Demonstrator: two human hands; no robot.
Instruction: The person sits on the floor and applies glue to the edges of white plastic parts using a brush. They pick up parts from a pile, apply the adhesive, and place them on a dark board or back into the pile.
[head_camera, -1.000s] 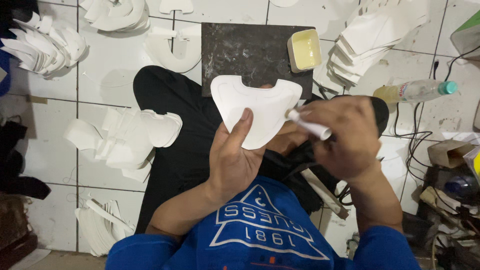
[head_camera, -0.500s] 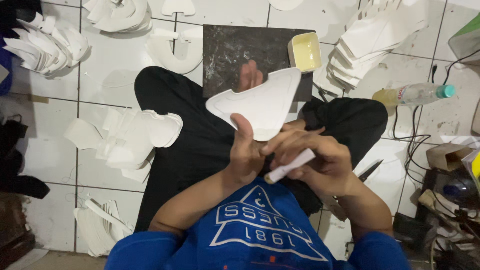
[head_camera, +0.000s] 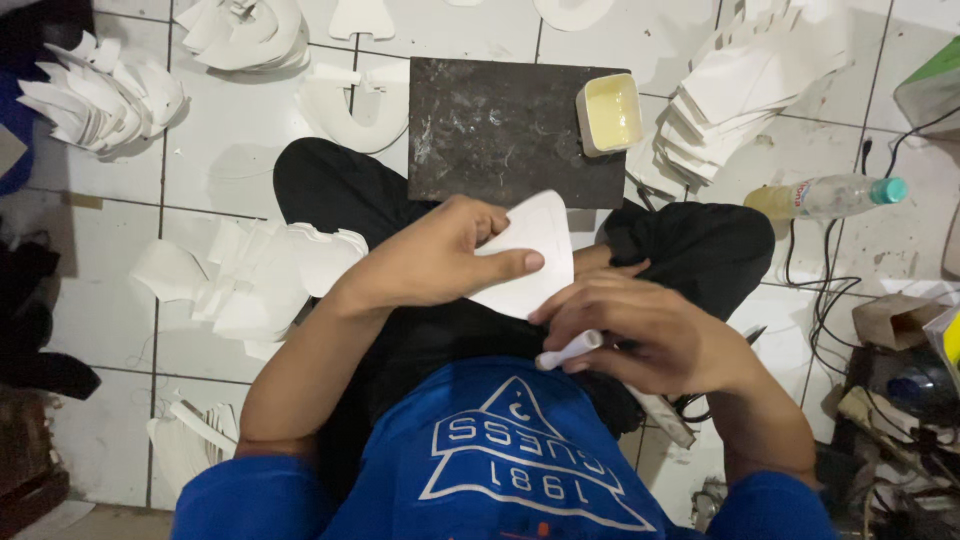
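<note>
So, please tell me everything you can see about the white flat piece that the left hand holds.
The white flat piece is a thin cut sheet, perhaps card or foam, plain and unmarked, with rounded corners. It is held tilted above the person's lap, in front of the dark board. The left hand grips it, thumb on top and fingers over its upper edge. The right hand, holding a white stick-like tool, touches its lower edge.

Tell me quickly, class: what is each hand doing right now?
Left hand: closed on a white cut piece, thumb on top.
Right hand: closed around a white pen-like tool.
</note>
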